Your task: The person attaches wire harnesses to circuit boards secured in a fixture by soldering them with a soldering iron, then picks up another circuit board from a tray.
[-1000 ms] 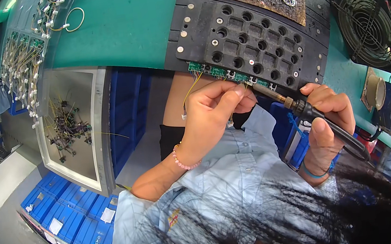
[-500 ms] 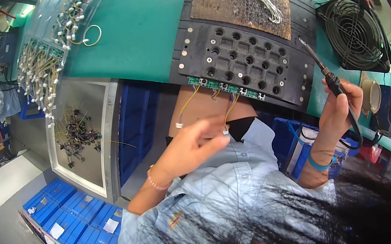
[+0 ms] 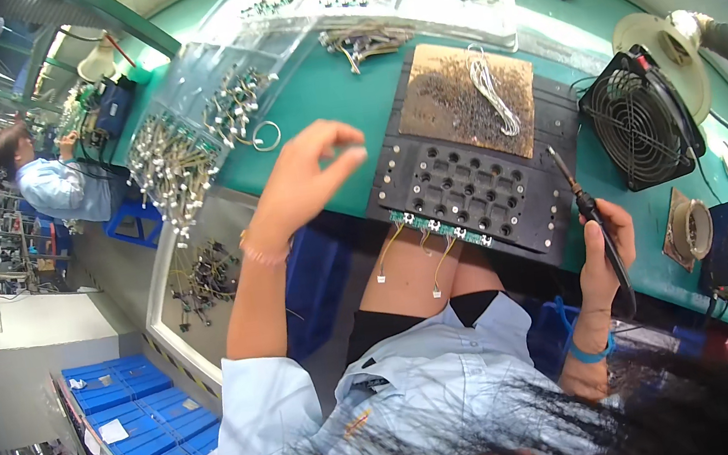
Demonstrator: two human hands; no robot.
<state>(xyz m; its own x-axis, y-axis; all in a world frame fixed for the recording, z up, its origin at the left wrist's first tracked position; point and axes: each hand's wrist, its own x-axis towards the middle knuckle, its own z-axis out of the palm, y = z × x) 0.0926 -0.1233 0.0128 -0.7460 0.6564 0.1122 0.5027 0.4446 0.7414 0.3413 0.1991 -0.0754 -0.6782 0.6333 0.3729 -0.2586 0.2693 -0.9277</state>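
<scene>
Soldering iron [image 3: 586, 203] gripped in right hand [image 3: 599, 267]; left hand [image 3: 306, 178] seems released near 1 pale ring [image 3: 279, 134].

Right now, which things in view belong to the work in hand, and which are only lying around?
In the work, it seems:
Soldering iron, held in the right hand
Green circuit boards, along the near edge of the black fixture

Probably just around:
Black fan, untouched, at the right
Blue crates, lower left

One head-worn fisheye view looks down from close above, across the shirt [image 3: 456, 354] and green workbench [image 3: 332, 97].
</scene>
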